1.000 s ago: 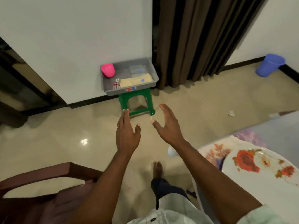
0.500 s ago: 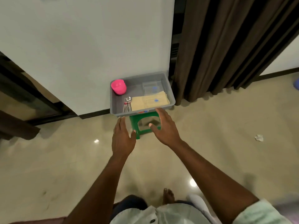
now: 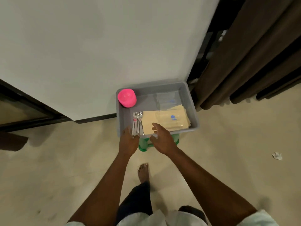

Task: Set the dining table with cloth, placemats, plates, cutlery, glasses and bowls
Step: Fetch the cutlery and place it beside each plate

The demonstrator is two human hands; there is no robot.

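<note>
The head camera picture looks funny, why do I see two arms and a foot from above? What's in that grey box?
The camera sits on a person's head and looks down, so you see their own arms. The left hand touches the handles of the shiny metal forks and spoons; whether it grips them is unclear. The right hand hovers open and holds nothing. The grey plastic tray rests on a green plastic stool. Inside lie a pink plastic bowl, upside down, and pale yellow placemats.

A grey tray (image 3: 193,115) sits on a green stool (image 3: 144,145) on the beige floor (image 3: 48,168); inside lie a pink bowl (image 3: 127,97), cutlery (image 3: 137,123) and yellow placemats (image 3: 166,121).
</note>
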